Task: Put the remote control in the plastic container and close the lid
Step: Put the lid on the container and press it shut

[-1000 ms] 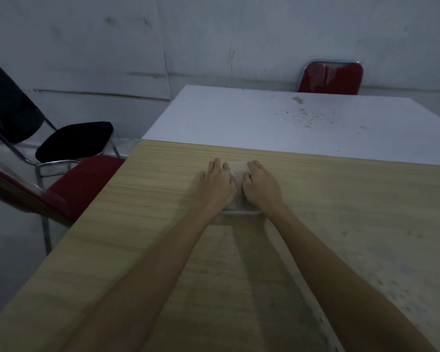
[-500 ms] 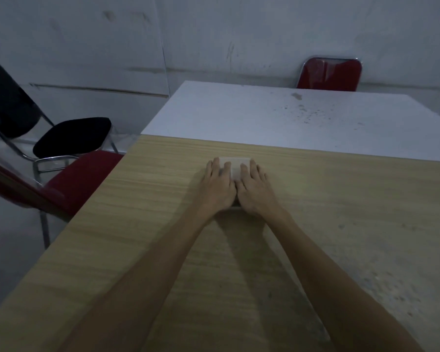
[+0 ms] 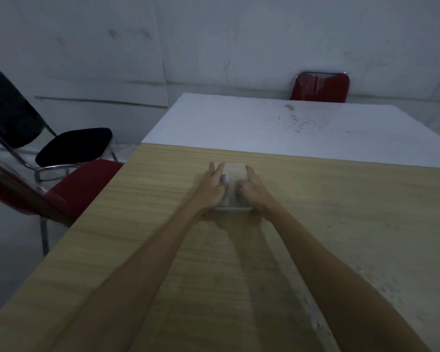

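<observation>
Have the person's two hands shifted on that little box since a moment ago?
Yes. Half a second ago they touched over the lid; now the left hand and right hand sit apart at the plastic container's sides.

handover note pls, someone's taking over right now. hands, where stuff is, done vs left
Left hand: flat on the left side of the plastic container, pressing the lid.
Right hand: on the right side, fingers curled at the lid edge.
Container: on the wooden table, lid on top.
Remote control: not clearly visible; a small grey shape shows by the left fingers, presumably inside.
Done: lid placed.
Left: confirm every edge is snapped shut, then let go.
</observation>
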